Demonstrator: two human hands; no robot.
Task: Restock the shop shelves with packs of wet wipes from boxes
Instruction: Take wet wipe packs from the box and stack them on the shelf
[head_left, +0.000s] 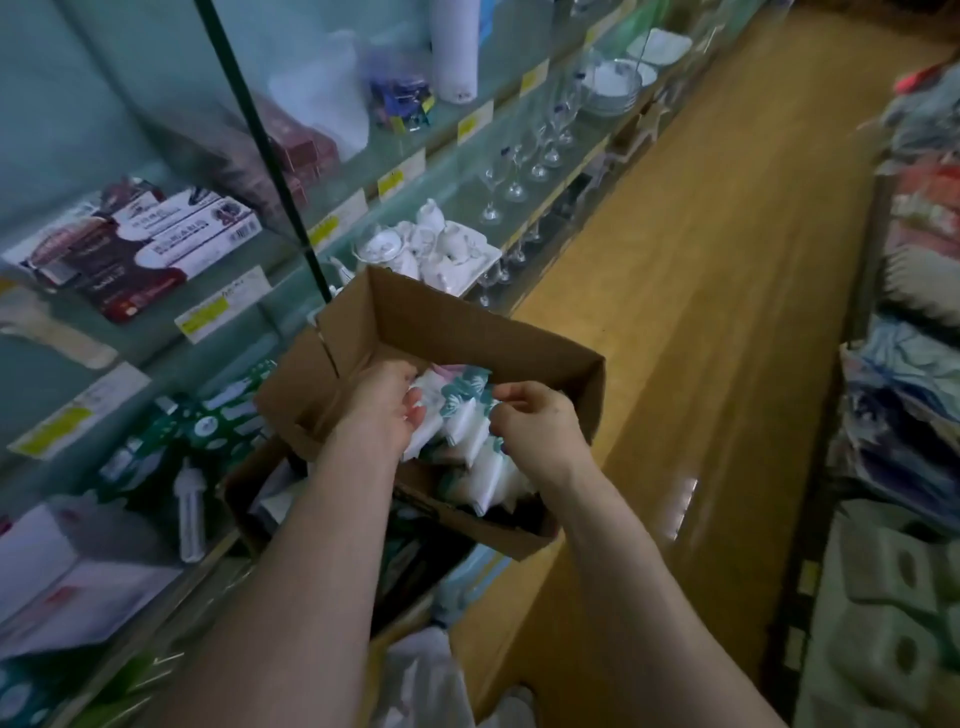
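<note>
Fingers (503, 406) of the right hand (537, 423) are curled and pinch the crimped edge of a teal-printed pack. Those of the left hand (382, 410) curl over the end of a white pack with the thumb laid against it; their tips are hidden inside the box.

Shelving: glass shelves (452, 187) run along the person's left. They are smooth, green-tinted and hard-edged, and each tier carries goods. The wooden floor (701, 338) of the aisle is glossy and plank-grained.

Container: the cardboard box (467, 332) is plain brown corrugated board, open at the top with one flap folded outward. It sits just beside the lower shelves. More cardboard shows beneath it; whether that is a second box cannot be told.

Task goods: the packs of wet wipes (465, 415) stand on edge inside the box, pressed together. They are soft, flat film pouches, slick-looking, white with teal leaf print. Similar green packs (208, 423) already lie on a lower shelf to the left.

Smallest items: yellow price labels (57, 428) are fixed along the shelf fronts.

Assessment: the step in hand appears to be drawing packs out of the box, with shelving to follow. The next move likely calls for a firm grip on slippery film, a lift clear of the box wall, and a carry left to the tier with the green packs. The glassware nearby warrants care.
</note>
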